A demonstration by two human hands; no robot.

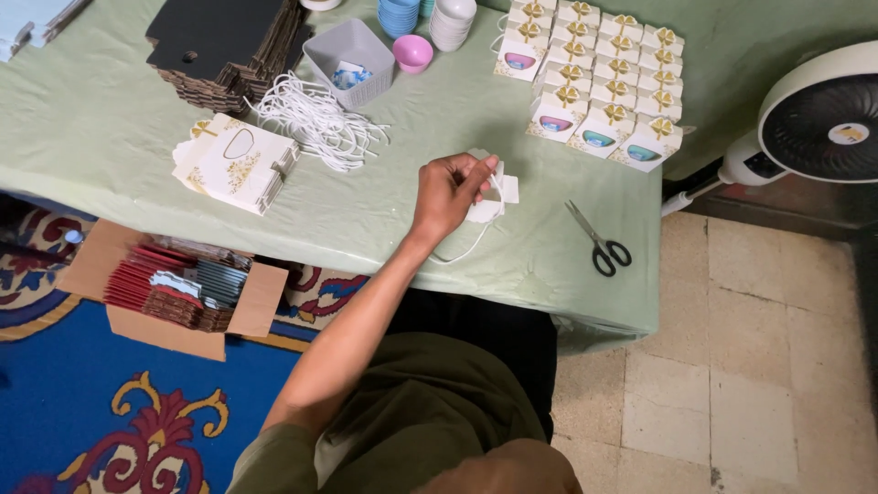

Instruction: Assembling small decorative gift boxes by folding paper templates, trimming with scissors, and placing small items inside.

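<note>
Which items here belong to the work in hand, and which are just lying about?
In hand:
left hand
small white box
white cord
cord pile
flat box stack
finished boxes

Lying about:
scissors
fan
bowls
carton of red cards

Pale green tablecloth [110,119], black-handled scissors [599,240], white cords [320,119], pink bowl [413,52], blue carpet [101,402] with red-gold scrollwork.
</note>
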